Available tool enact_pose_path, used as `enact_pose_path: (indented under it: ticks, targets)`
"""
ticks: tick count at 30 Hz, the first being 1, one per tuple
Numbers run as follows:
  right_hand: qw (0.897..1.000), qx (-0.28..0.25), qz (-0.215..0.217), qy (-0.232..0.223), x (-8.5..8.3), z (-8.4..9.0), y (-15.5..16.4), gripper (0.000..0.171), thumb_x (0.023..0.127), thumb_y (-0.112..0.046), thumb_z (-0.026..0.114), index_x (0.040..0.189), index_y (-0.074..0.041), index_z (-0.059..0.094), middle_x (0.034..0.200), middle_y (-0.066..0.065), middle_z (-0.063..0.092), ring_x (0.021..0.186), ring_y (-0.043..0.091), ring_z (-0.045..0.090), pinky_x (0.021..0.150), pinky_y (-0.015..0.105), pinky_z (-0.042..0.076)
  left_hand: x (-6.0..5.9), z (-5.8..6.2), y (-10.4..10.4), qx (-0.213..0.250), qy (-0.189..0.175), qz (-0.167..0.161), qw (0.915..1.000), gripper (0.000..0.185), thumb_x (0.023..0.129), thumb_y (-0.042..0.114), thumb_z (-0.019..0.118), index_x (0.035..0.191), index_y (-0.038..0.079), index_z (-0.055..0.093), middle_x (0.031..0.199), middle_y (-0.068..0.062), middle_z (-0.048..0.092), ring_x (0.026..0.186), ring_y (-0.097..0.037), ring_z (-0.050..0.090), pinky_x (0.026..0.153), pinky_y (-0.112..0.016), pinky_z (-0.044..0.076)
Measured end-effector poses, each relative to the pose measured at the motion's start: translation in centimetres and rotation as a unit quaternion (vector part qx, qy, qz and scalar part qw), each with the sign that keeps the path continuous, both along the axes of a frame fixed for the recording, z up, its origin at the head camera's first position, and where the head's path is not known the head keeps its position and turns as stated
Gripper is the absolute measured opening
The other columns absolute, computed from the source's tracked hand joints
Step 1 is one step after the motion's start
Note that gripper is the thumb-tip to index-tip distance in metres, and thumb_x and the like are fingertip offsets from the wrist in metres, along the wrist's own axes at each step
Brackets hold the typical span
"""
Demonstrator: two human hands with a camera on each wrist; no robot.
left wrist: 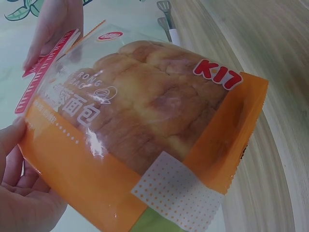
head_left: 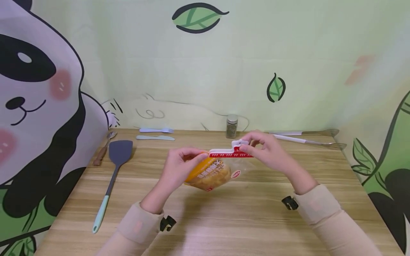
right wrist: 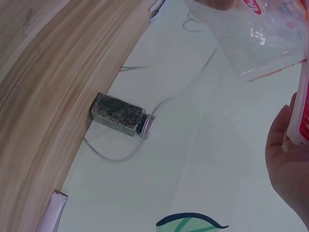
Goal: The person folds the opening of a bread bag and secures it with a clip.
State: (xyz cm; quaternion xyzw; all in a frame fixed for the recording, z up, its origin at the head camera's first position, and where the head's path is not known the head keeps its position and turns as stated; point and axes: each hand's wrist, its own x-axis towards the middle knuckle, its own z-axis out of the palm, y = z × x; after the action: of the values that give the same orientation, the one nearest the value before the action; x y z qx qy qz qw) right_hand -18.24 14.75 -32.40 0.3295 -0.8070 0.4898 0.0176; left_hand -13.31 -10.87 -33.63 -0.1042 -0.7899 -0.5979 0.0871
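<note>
A bag of bread point(head_left: 208, 174), orange with a clear window, hangs tilted above the table. My left hand point(head_left: 179, 163) pinches its upper corner between thumb and fingers, right at the end of a clip. That red and white bag sealing clip point(head_left: 221, 153) lies along the bag's top edge. My right hand point(head_left: 270, 153) grips the clip's raised white end with thumb and fingers. From the left wrist, the golden bread shows through the film of the bag point(left wrist: 145, 106), and the red clip point(left wrist: 46, 70) runs across its mouth. Part of the clear film sticks out past the clip in the right wrist view.
On the left lie a dark spatula point(head_left: 120, 153) with a mint handle and a wooden-handled spoon point(head_left: 104, 149). A fork point(head_left: 157, 130), a knife point(head_left: 155, 137) and a spice jar point(head_left: 231, 127) are by the back wall. White-handled utensils point(head_left: 289, 138) lie at back right.
</note>
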Motion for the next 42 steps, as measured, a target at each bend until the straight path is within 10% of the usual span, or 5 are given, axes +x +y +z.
enact_pose_path:
  ticks: [10,36,42]
  targets:
    - [1.000,0.001,0.000,0.004,0.0,0.0,-0.2,0.009,0.088,0.002,0.066,0.096,0.000,0.068,0.085,0.005,0.064,0.078,0.019,0.053,0.061,0.029,0.044,-1.9,-3.2,-0.8,0.032,0.015,-0.021,0.9991,0.012,0.079,0.007,0.079,0.089,0.002,0.077,0.087,-0.008,0.072,0.078,-0.019,0.067,0.069,-0.027,0.054]
    - [0.997,-0.037,0.016,-0.064,-0.6,-1.1,-0.1,0.016,0.089,0.006,0.063,0.104,0.007,0.065,0.094,0.015,0.067,0.074,0.019,0.064,0.061,0.036,0.056,-2.0,-3.5,-0.8,0.047,-0.007,-0.033,0.9983,0.013,0.080,0.006,0.078,0.092,0.000,0.076,0.090,-0.010,0.072,0.080,-0.017,0.067,0.071,-0.027,0.054]
    - [0.995,-0.052,0.032,-0.074,-1.9,-3.1,0.5,0.018,0.089,0.004,0.065,0.107,0.001,0.066,0.098,0.011,0.067,0.078,0.020,0.064,0.064,0.035,0.056,-1.2,-1.9,-0.4,0.042,-0.015,-0.020,0.9988,0.012,0.081,0.000,0.075,0.092,-0.005,0.074,0.088,-0.013,0.072,0.080,-0.015,0.066,0.071,-0.024,0.053]
